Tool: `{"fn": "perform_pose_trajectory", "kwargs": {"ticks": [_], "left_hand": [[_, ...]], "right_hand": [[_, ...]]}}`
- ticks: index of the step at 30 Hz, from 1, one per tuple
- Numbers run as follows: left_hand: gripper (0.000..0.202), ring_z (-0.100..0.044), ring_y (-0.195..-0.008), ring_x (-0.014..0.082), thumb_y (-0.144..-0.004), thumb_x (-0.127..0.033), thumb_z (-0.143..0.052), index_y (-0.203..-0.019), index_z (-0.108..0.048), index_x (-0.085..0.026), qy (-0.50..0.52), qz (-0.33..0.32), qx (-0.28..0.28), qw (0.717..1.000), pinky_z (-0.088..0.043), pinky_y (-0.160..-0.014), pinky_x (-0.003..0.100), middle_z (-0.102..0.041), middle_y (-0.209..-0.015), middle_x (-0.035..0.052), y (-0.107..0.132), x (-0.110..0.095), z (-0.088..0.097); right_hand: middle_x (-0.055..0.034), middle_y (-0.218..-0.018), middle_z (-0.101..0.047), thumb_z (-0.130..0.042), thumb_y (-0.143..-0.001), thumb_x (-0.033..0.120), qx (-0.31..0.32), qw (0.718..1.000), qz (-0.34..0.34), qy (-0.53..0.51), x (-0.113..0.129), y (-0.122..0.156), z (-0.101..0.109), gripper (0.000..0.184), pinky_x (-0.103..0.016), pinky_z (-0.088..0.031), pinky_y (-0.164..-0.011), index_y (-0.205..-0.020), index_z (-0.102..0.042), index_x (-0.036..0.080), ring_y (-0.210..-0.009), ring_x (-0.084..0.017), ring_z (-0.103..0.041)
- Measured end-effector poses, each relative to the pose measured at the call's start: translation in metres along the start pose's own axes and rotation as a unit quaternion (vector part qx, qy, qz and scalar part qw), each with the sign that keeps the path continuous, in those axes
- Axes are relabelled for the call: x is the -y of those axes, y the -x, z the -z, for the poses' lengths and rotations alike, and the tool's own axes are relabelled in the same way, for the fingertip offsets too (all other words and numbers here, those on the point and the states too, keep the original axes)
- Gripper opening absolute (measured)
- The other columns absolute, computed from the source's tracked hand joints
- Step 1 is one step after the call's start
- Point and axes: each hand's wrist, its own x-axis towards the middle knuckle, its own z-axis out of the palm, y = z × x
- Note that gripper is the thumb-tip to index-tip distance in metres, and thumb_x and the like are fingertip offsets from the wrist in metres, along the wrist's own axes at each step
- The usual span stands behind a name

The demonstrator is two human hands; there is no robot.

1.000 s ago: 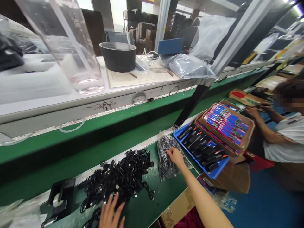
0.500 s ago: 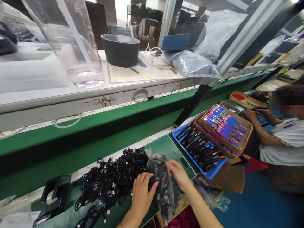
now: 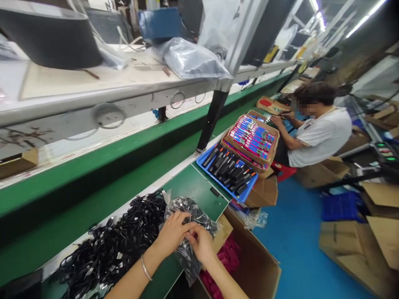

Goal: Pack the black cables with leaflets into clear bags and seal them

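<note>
A clear plastic bag [image 3: 188, 261] full of black cables lies at the edge of the green table, partly covered by my hands. My left hand [image 3: 173, 233], with a bangle at the wrist, is bent over the bag with its fingers closed on the plastic. Meeting it from the other side, my right hand [image 3: 201, 244] pinches the bag between thumb and fingers. The fingertips of both hands come together over the bag's middle. A large heap of loose black cables [image 3: 121, 245] spreads to the left of the bag.
Beyond the bag stand a blue tray [image 3: 201, 160] of black devices and a cardboard box [image 3: 276, 143] of blue and pink parts. An open carton [image 3: 262, 265] with dark red items is below the table edge. A co-worker [image 3: 324, 128] sits farther along the line.
My hands, apart on the bag before, have come together over it. The bag has turned and lies flatter. The view has swung right, showing more of the floor and the co-worker.
</note>
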Motion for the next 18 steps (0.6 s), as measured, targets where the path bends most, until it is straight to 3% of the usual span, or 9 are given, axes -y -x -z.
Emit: {"fn": "perform_pose_trajectory", "kwargs": {"ticks": [4,9,18], "left_hand": [[0.022,-0.045,-0.1,0.0208,-0.078,-0.025,-0.056,-0.099,-0.059,-0.029,-0.028,-0.04,0.038,0.998,-0.039,-0.082,0.037,-0.056,-0.107,0.0003,-0.008,-0.004,0.005],[0.014,-0.05,-0.095,0.0203,-0.077,-0.029,-0.057,-0.08,-0.06,-0.016,-0.082,-0.044,0.063,0.994,-0.04,-0.078,0.041,-0.058,-0.089,0.0016,-0.02,-0.009,0.01],[0.017,-0.055,-0.09,0.0178,-0.08,-0.032,-0.054,-0.084,-0.058,-0.016,-0.125,0.011,0.042,0.991,-0.044,-0.077,0.04,-0.06,-0.088,0.0015,-0.028,-0.015,-0.003]], "right_hand": [[0.0032,-0.055,-0.054,-0.053,-0.073,0.025,0.013,0.998,-0.03,-0.059,-0.014,-0.004,0.002,0.013,-0.02,-0.036,-0.05,-0.063,-0.053,0.017,-0.053,-0.012,-0.05],[0.0037,-0.054,-0.051,-0.05,-0.076,0.026,-0.008,0.995,-0.046,-0.091,-0.012,-0.002,0.009,0.017,-0.019,-0.032,-0.049,-0.062,-0.051,0.017,-0.052,-0.011,-0.048],[0.0031,-0.054,-0.054,-0.051,-0.074,0.021,-0.03,0.996,-0.042,-0.079,0.002,0.001,0.014,0.013,-0.02,-0.032,-0.052,-0.061,-0.052,0.018,-0.052,-0.012,-0.05]]}}
